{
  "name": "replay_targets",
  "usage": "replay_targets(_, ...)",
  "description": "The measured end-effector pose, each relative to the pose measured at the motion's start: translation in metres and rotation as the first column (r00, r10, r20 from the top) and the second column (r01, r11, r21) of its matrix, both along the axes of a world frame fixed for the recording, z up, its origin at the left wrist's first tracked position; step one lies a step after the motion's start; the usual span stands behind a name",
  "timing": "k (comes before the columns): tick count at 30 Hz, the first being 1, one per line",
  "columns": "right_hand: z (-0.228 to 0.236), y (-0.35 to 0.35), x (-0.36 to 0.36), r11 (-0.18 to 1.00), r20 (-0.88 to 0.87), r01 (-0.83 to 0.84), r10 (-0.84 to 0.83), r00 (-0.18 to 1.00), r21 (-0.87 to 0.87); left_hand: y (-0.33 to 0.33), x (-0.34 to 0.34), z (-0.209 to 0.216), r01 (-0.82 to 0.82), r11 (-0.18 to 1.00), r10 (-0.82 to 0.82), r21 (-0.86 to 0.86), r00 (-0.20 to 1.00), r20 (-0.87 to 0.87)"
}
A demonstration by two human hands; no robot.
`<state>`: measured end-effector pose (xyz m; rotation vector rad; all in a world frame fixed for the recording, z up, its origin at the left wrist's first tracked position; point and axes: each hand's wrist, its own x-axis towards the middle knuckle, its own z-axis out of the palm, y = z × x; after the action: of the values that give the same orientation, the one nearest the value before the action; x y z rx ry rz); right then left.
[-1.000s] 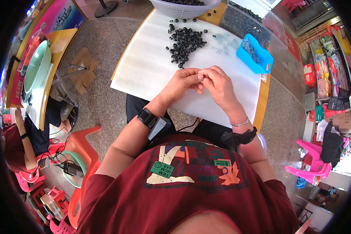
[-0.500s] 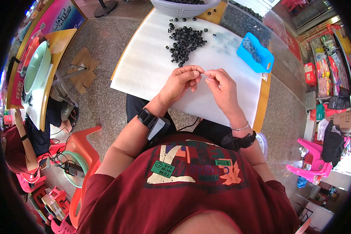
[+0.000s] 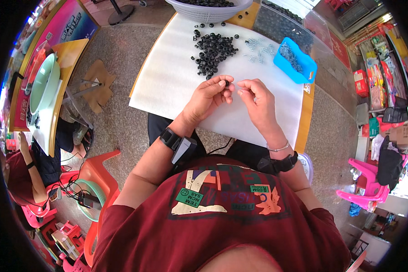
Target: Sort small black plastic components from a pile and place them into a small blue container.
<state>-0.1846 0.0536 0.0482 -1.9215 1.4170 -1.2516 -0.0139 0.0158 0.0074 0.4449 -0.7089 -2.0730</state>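
My left hand (image 3: 209, 96) pinches a small round black piece (image 3: 226, 83) between thumb and fingertips. Just to its right, my right hand (image 3: 258, 100) has thumb and forefinger drawn together; whatever is between them is too small to make out. The two hands are slightly apart over the white-covered table (image 3: 161, 86). Beyond my left hand lies a loose pile of black round pieces (image 3: 215, 50), some of which show holes. Small clear pieces (image 3: 260, 51) are scattered to the right of that pile. More clear pieces fill part of a blue tray (image 3: 309, 70).
A grey basket (image 3: 208, 13) of black pieces stands at the far edge, beside a clear bin (image 3: 276, 28) of black pieces. At left, a person in a red shirt (image 3: 20, 174) sits by another table with a green basin (image 3: 45, 84). An orange chair (image 3: 95, 174) stands behind left.
The fingertips have drawn a little apart, and the black piece now shows in my left hand. The view has shifted slightly; the pile and tray look unchanged.
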Motion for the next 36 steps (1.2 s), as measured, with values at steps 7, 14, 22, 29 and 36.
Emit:
replay_targets(7, -0.003, 0.003, -0.004, 1.0, -0.019, 0.028, -0.028, 0.999, -0.005, 0.002, 0.001, 0.009, -0.041, 0.999, 0.041, 0.029, 0.999, 0.011)
replay_targets(14, -0.005, 0.007, -0.003, 1.0, -0.008, 0.025, -0.025, 1.0, 0.015, -0.001, 0.006, 0.0, 0.021, 0.998, -0.016, 0.06, 0.997, -0.071)
replay_targets(22, -0.004, 0.008, -0.002, 0.999, -0.004, 0.021, -0.021, 1.0, 0.028, -0.001, 0.009, -0.006, 0.037, 0.999, -0.037, 0.016, 0.998, -0.049)
replay_targets(29, 0.01, -0.006, 0.011, 0.973, -0.228, -0.05, -0.003, 0.974, -0.227, 0.003, -0.004, -0.002, -0.031, 0.99, 0.046, -0.135, 0.994, 0.103)
replay_targets(36, 0.018, -0.018, 0.009, 0.973, -0.391, -0.159, 0.083, 0.917, -0.167, 0.007, -0.001, 0.003, 0.033, 0.991, -0.017, -0.133, 0.993, 0.116)
